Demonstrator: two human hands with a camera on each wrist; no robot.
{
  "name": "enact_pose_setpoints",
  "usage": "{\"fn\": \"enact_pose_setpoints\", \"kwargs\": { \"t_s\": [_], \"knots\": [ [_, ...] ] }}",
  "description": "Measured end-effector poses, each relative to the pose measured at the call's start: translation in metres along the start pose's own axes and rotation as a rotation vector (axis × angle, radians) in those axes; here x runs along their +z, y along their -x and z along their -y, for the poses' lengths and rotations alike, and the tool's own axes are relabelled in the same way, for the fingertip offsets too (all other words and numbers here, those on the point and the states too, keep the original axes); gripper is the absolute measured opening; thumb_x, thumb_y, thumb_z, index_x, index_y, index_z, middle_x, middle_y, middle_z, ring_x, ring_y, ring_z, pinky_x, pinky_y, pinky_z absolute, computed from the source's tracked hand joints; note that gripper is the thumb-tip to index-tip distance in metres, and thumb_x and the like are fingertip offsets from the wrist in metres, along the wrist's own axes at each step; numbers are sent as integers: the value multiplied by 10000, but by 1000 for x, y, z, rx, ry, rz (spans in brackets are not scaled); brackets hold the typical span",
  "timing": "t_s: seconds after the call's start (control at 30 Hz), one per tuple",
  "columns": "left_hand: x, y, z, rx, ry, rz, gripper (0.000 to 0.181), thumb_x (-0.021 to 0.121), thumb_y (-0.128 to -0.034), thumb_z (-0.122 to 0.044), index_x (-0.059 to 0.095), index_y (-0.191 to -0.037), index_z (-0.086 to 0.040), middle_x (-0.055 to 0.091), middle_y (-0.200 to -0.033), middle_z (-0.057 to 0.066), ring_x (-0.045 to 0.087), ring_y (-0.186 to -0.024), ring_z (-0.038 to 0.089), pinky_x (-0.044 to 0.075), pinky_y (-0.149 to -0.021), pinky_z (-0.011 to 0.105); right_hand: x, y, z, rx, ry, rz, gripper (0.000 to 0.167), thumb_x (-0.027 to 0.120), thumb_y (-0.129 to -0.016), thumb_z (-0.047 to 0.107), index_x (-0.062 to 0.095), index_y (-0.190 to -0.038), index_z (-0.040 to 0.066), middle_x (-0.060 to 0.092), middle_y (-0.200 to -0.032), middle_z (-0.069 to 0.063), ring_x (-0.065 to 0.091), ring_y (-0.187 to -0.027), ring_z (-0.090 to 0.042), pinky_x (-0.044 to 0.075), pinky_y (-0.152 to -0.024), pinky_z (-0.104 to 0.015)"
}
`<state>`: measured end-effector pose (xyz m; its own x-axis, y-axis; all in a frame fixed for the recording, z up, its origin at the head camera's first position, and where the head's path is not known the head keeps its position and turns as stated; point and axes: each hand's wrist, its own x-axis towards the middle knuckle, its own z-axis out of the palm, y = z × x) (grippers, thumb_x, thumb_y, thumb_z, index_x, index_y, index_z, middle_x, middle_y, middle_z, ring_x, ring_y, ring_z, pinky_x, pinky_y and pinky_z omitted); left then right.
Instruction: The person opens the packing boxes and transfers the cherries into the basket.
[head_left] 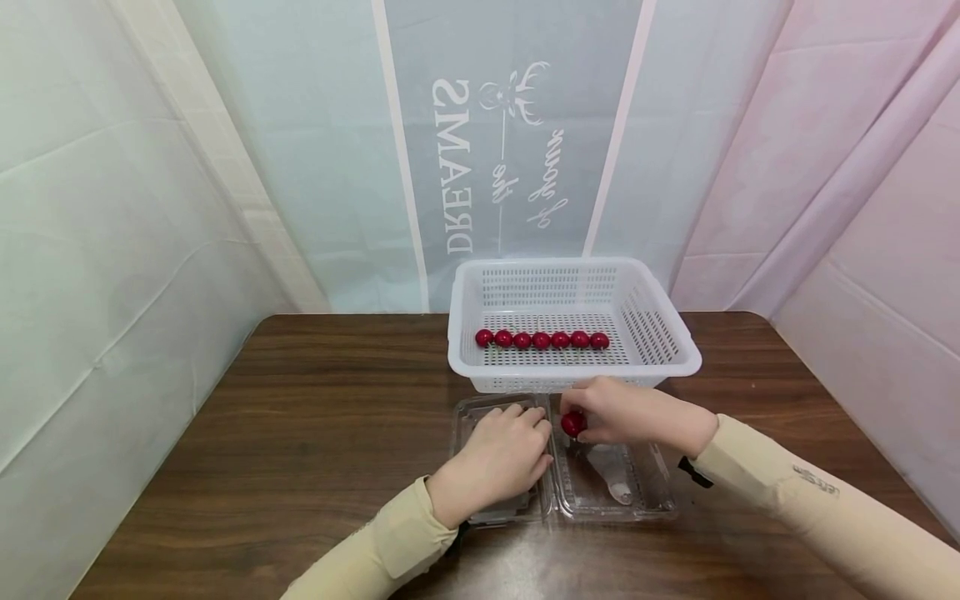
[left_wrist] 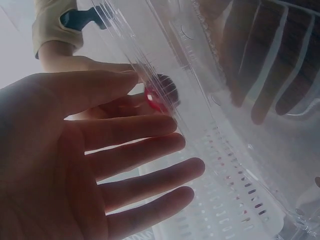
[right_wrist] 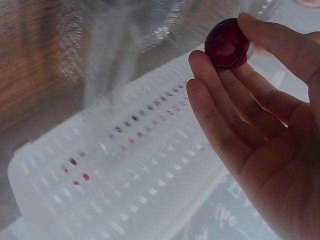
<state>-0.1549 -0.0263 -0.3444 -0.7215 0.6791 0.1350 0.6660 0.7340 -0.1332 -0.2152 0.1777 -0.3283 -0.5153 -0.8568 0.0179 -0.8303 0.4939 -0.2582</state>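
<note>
My right hand (head_left: 618, 410) pinches a dark red cherry (head_left: 573, 423) between thumb and fingertips, over the right half of a clear plastic clamshell box (head_left: 622, 512). In the right wrist view that cherry (right_wrist: 227, 44) is held at the fingertips, the other fingers lightly bent. My left hand (head_left: 497, 454) is over the box's left half, its fingers extended and spread near the middle fold. The left wrist view shows the left hand (left_wrist: 100, 135) holding nothing, with its fingertips close to the clear plastic; whether they touch it cannot be told.
Just behind the box stands a white perforated plastic basket (head_left: 573, 371). Several red cherries (head_left: 541, 340) lie in a row inside it, with thin green stems. Everything stands on a dark wooden table (head_left: 337, 433). A printed curtain (head_left: 517, 150) hangs along the table's far edge.
</note>
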Motion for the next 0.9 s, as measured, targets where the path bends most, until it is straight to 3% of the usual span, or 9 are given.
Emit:
{"fn": "enact_pose_setpoints", "kwargs": {
  "t_s": [0.37,0.9],
  "knots": [
    [-1,-1,0,0,4,-10,319,622,-878,-413,679,-1046,-147,646,-1147,7,615,-945,182,514,-737,315,-16,10,13,-73,15,-76,227,763,-708,66,617,-877,110,588,-809,51,569,-716,-30,482,-636,-185],
    [-1,-1,0,1,7,-13,317,622,-879,-406,678,-1050,-145,650,-1139,8,613,-932,184,512,-724,309,-37,23,27,-68,42,-137,259,761,-712,56,622,-923,114,607,-827,60,583,-707,-28,488,-624,-173]
  ]
}}
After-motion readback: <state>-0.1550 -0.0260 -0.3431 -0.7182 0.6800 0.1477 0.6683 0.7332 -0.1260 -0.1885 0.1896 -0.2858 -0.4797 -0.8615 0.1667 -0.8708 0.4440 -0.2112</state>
